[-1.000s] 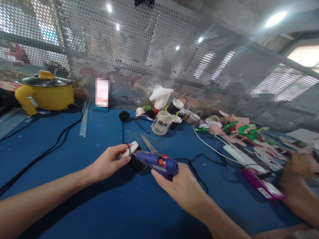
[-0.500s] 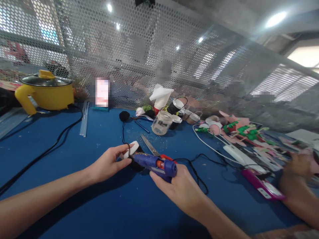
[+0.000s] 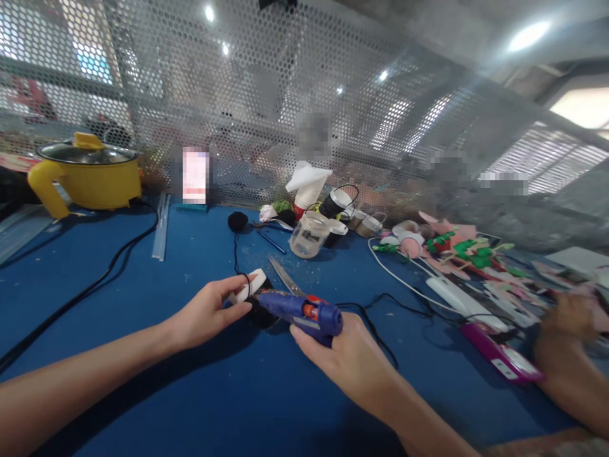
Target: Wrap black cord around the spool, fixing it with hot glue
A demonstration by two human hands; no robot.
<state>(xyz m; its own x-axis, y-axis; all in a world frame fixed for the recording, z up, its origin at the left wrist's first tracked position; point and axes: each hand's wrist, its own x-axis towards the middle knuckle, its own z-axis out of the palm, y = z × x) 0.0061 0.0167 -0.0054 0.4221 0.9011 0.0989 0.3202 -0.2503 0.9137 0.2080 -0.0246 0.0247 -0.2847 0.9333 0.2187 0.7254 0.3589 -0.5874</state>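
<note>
My left hand [image 3: 207, 314] pinches a small cup [image 3: 255, 284] lying on its side, white at one end and dark around its body. A strand of black yarn crosses the cup and runs back to a black yarn ball [image 3: 237, 221] on the table. In my right hand [image 3: 354, 355] is a blue hot glue gun [image 3: 292, 309], gripped by its handle. Its nozzle points left at the cup, close to my left fingertips; whether it touches is unclear. Behind the gun lie scissors [image 3: 287, 279] with red handles, partly covered by it.
A clear plastic jar [image 3: 308, 244] stands beyond the scissors. Glue sticks [image 3: 162, 231] and a yellow electric pot [image 3: 102, 184] are at the left. A magenta power strip [image 3: 499, 355], cables and pink-green craft pieces [image 3: 457, 244] lie right, near another person's hand [image 3: 571, 320].
The glue gun and my right hand have shifted slightly to the right, drawing the nozzle back a little. My left hand and the cup stay nearly where they were.
</note>
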